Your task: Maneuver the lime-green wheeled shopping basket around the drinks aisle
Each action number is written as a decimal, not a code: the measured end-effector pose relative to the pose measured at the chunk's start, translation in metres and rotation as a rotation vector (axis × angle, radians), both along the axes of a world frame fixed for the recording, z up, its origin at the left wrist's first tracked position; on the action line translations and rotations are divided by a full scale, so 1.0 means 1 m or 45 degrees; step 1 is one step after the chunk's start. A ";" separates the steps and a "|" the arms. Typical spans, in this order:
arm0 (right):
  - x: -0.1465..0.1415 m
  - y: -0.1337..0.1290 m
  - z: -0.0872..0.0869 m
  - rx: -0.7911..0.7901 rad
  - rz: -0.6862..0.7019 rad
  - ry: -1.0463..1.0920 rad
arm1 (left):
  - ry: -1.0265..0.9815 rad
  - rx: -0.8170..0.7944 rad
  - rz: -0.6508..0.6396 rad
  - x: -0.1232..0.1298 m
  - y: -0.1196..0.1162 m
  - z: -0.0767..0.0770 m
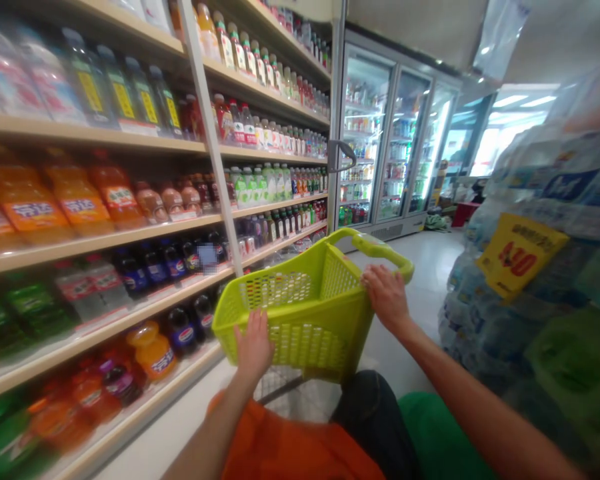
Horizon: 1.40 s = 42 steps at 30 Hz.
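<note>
A lime-green plastic shopping cart with perforated walls stands just ahead of me, turned at an angle to the shelves. My left hand grips its near top rim, fingers hooked over the edge and the thumb apart. At the right corner, beside the curved push handle, my right hand is closed over the rim. Part of the inside is visible; the near wall hides the rest. Below the basket, the cart's lower frame shows only in part.
Shelves of bottled drinks line the left side. Glass-door fridges stand at the far end. Stacked packs of water bottles with a yellow price sign rise close on the right. Grey floor runs between.
</note>
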State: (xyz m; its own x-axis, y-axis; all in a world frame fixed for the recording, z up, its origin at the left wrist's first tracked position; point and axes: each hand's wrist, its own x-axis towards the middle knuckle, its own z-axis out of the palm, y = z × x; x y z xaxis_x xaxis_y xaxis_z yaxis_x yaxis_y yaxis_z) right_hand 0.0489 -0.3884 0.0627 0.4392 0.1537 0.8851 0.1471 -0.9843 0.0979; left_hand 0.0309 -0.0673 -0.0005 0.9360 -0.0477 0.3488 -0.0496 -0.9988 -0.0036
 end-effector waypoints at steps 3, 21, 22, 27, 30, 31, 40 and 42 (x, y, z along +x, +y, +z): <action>-0.003 0.023 -0.009 -0.097 0.086 0.046 | 0.013 0.014 0.003 0.000 0.001 0.000; -0.005 0.033 -0.015 -0.052 0.091 0.076 | 0.011 -0.037 -0.193 -0.012 -0.046 0.003; -0.005 0.028 -0.012 -0.048 0.079 0.073 | 0.015 -0.043 -0.201 -0.012 -0.049 0.003; -0.003 -0.023 0.009 0.138 -0.099 -0.021 | 0.018 -0.076 -0.207 -0.014 -0.057 0.005; -0.002 -0.023 0.009 0.152 -0.107 -0.030 | 0.039 -0.077 -0.232 -0.015 -0.064 0.007; -0.002 -0.016 0.005 0.121 -0.078 -0.022 | 0.043 -0.080 -0.237 -0.016 -0.066 0.008; -0.005 0.011 -0.010 -0.036 0.056 0.048 | 0.056 -0.073 -0.208 -0.018 -0.061 0.014; -0.004 -0.004 -0.004 0.051 -0.014 0.007 | 0.054 -0.073 -0.209 -0.018 -0.063 0.014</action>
State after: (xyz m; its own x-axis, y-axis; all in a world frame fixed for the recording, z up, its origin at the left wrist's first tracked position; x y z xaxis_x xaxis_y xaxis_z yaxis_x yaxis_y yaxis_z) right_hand 0.0452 -0.3924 0.0589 0.4454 0.1129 0.8882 0.1364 -0.9890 0.0573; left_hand 0.0126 -0.1302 0.0136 0.9312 -0.1822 0.3158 -0.2108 -0.9758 0.0588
